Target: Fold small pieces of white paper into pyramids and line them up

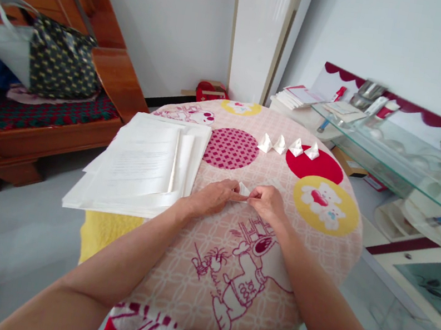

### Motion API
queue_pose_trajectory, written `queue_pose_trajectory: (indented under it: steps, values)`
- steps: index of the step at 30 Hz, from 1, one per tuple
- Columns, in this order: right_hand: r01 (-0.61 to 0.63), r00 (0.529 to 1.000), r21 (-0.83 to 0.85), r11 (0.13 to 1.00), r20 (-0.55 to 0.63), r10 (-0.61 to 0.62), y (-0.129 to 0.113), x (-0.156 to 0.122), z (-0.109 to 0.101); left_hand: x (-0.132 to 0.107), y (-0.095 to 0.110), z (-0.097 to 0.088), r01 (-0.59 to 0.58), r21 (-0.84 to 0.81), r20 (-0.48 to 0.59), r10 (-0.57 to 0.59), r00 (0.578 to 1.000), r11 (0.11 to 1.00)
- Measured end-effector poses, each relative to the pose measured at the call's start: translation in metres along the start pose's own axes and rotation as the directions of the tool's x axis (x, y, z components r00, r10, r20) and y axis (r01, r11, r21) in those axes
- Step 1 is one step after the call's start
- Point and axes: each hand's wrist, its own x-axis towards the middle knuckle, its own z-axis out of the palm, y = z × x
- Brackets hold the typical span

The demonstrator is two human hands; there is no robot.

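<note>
My left hand and my right hand meet at the middle of a round table, fingers pinched together on a small folded piece of white paper. The paper rests on the pink patterned tablecloth. Beyond my hands, several small folded white paper shapes stand in a row by the red circle of the cloth. A thick stack of white paper sheets lies just left of my left hand, overhanging the table's edge.
A wooden bench with a patterned tote bag stands at the left. A glass shelf with books, cups and bottles runs along the right. A tall white air conditioner stands behind the table.
</note>
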Motion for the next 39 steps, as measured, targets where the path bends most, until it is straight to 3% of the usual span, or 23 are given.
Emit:
queue_pose_trajectory:
  steps: [6,17,20,23,26,33,39]
  values:
    - [-0.014,0.999,-0.087,0.996,0.035,0.017,-0.003,0.0,-0.004,0.0,-0.002,0.002,-0.01,0.013,-0.015,0.01,1.0,1.0]
    - [-0.101,0.995,-0.119,0.988,-0.013,0.1,0.021,-0.003,-0.023,-0.001,-0.004,0.003,-0.006,-0.024,-0.037,0.005,0.999,1.0]
    - [-0.105,0.991,-0.047,0.993,-0.093,0.1,0.029,-0.002,-0.024,0.001,-0.004,0.004,0.0,-0.06,-0.045,-0.003,0.999,0.998]
    - [-0.01,0.984,0.139,0.99,-0.176,0.034,0.026,-0.002,-0.016,0.004,-0.004,0.005,0.01,-0.105,-0.055,-0.016,0.998,0.994]
    - [0.104,0.989,0.221,0.97,-0.13,-0.076,0.014,-0.002,-0.004,0.006,-0.004,0.005,0.029,-0.138,-0.075,-0.04,0.996,0.99]
    - [0.061,0.998,0.137,0.989,-0.017,-0.059,0.001,0.005,0.006,0.012,0.001,0.008,0.151,-0.201,-0.138,-0.181,0.974,0.968]
    - [0.05,0.999,0.134,0.99,-0.005,-0.05,0.005,0.008,0.005,0.022,0.012,0.015,0.362,-0.221,-0.16,-0.399,0.903,0.906]
